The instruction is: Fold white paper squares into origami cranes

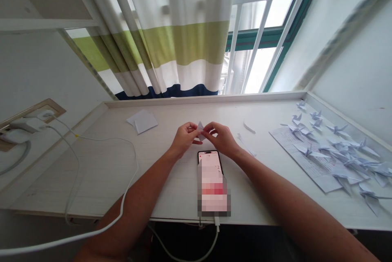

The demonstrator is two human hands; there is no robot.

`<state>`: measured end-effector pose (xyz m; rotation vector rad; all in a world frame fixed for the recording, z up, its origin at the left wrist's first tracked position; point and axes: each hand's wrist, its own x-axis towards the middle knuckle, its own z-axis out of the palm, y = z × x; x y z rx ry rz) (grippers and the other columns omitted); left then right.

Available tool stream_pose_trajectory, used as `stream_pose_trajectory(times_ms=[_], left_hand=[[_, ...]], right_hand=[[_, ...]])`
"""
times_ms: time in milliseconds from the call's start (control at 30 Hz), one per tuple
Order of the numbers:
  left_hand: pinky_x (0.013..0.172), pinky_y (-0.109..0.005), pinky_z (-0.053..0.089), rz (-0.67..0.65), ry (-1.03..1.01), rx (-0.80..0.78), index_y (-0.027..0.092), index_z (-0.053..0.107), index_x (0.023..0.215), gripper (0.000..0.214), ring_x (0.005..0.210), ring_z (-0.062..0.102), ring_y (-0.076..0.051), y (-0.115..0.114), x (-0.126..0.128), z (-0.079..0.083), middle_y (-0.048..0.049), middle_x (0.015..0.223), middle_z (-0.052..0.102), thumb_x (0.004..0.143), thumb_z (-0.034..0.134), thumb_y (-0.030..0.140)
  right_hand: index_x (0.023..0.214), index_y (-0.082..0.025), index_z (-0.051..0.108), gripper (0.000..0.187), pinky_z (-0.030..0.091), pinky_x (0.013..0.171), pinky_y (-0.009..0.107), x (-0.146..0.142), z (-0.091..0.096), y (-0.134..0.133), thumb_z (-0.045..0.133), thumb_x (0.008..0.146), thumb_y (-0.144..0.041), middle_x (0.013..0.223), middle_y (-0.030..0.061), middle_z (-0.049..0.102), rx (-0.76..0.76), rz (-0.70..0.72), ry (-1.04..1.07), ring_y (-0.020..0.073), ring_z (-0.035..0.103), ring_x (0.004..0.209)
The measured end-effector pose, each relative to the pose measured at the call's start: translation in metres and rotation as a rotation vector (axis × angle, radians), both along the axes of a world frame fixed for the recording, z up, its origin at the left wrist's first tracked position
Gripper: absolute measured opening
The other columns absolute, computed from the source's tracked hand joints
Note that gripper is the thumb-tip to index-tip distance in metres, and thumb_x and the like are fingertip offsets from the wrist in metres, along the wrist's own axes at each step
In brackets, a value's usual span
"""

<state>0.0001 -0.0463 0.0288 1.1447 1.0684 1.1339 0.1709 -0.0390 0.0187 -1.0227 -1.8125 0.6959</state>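
Between both hands, above the middle of the white desk, is a small folded piece of white paper [200, 126] with a pointed top. My left hand [185, 136] pinches its left side with thumb and fingers. From the right, my right hand [221, 136] grips the same paper, its fingers bent inward. The fingers cover much of the lower part of the folds. Just below the hands lies a phone [213, 168] with a lit pinkish screen, partly blurred, and a cable plugged into its lower end.
Many folded paper cranes [346, 151] crowd the desk's right side, some on a printed sheet [306, 164]. Paper squares [146, 121] lie at the back left. Thin paper strips [249, 126] rest right of my hands. A white charging cable [134, 151] loops across the left.
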Motion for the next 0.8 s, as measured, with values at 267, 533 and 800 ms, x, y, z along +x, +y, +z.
stream_pose_trajectory(times_ms=[267,533,800], left_hand=[[0.07,-0.039,0.064,-0.023,-0.019,0.07,0.013,0.067,0.102,0.037,0.081,0.072,-0.021,0.003,0.0,-0.007,-0.008,0.089,0.076,0.074,0.081,0.033],[0.068,-0.036,0.064,-0.037,-0.035,0.126,0.013,0.069,0.105,0.048,0.084,0.073,-0.022,0.006,0.001,-0.015,-0.0093,0.093,0.077,0.073,0.084,0.046],[0.071,-0.039,0.064,-0.029,-0.077,0.05,0.012,0.069,0.107,0.05,0.081,0.073,-0.022,0.003,0.001,-0.007,-0.0096,0.089,0.078,0.071,0.086,0.041]], right_hand=[[0.109,-0.024,0.074,0.023,0.058,0.075,0.036,0.005,-0.002,0.006,0.064,0.089,-0.029,0.093,0.0057,0.07,-0.016,0.034,0.06,0.0193,0.068,0.084],[0.106,-0.019,0.074,0.025,0.057,0.078,0.036,0.006,-0.002,0.009,0.071,0.085,-0.033,0.093,0.0076,0.074,-0.159,0.016,0.125,0.0201,0.068,0.086],[0.088,-0.022,0.076,0.012,0.057,0.075,0.034,0.004,-0.001,0.007,0.07,0.087,-0.033,0.088,0.0037,0.071,-0.045,0.021,0.175,0.0176,0.067,0.081]])
